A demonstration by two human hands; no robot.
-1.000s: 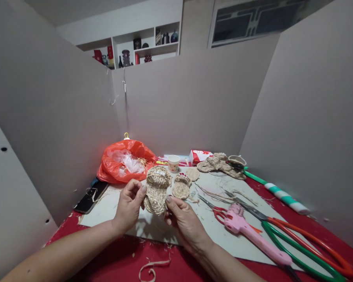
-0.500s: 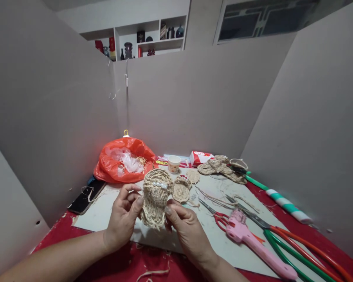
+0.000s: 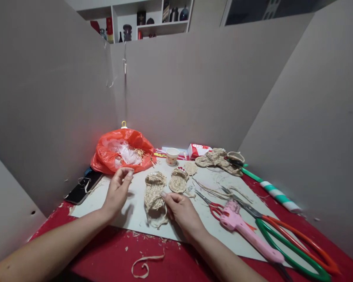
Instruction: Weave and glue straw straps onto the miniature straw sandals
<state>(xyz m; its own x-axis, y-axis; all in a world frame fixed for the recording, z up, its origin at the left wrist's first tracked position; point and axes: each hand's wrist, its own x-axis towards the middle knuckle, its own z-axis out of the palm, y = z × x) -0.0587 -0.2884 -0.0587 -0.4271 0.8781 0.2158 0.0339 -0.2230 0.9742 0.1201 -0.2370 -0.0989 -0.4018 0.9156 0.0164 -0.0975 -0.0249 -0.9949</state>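
Note:
A woven straw slipper (image 3: 154, 192) lies upright to view over the white board, its band at the far end and a loose loop of strand at its near end. My right hand (image 3: 184, 211) pinches its right edge between thumb and fingers. My left hand (image 3: 119, 192) is raised to the left of the slipper, apart from it, thumb near the bent fingers; whether a thin strand is between them cannot be made out. Just right of the slipper sits a smaller woven piece (image 3: 178, 181) with red beads on its band.
The white board (image 3: 129, 215) bears red-handled scissors (image 3: 214, 209), a pink glue gun (image 3: 247, 235), large shears (image 3: 296, 239), a paper cup (image 3: 172, 156) and woven pieces (image 3: 217, 159). An orange bag (image 3: 106, 156) and a phone (image 3: 84, 190) are at left.
My left hand has let go of the slipper and moved left and up. The slipper has been lowered toward the board, with my right hand still at its edge. The view has tilted down slightly.

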